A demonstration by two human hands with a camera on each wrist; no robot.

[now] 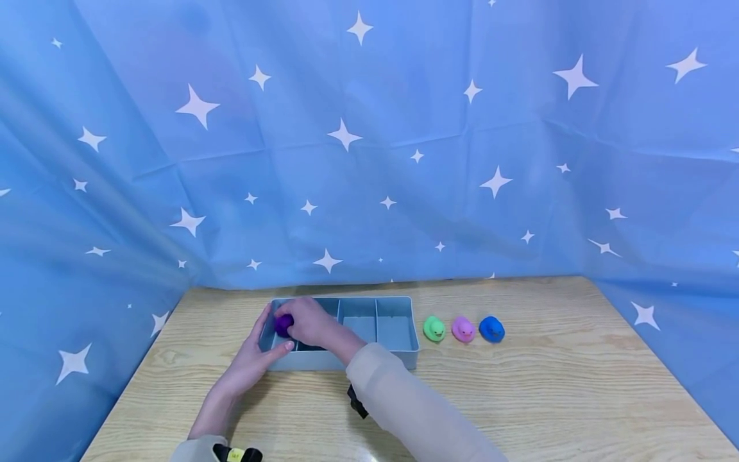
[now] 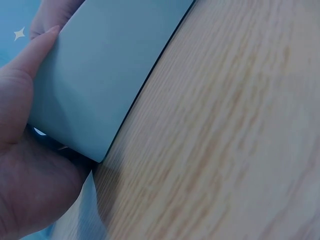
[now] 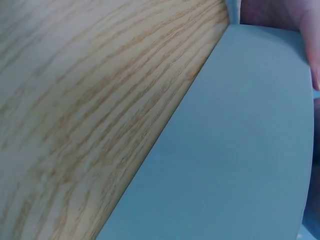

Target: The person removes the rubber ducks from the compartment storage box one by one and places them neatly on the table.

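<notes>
A grey-blue divided box (image 1: 369, 360) stands on the table with its long side toward me. My right hand (image 1: 310, 321) reaches over the box and pinches a round purple toy (image 1: 283, 325) in the leftmost compartment. Its fingers hide part of the toy, so its full shape cannot be told. At the box's front left corner is my left hand (image 1: 249, 359), its fingers straight along the left side and its thumb along the front rim. The left wrist view shows this hand (image 2: 20, 120) against the box wall (image 2: 110, 65).
Right of the box, a green duck (image 1: 434, 328), a pink duck (image 1: 464, 329) and a blue duck (image 1: 492, 329) sit in a row on the wooden table (image 1: 548, 385). A blue star-patterned curtain (image 1: 404, 179) hangs behind and at both sides.
</notes>
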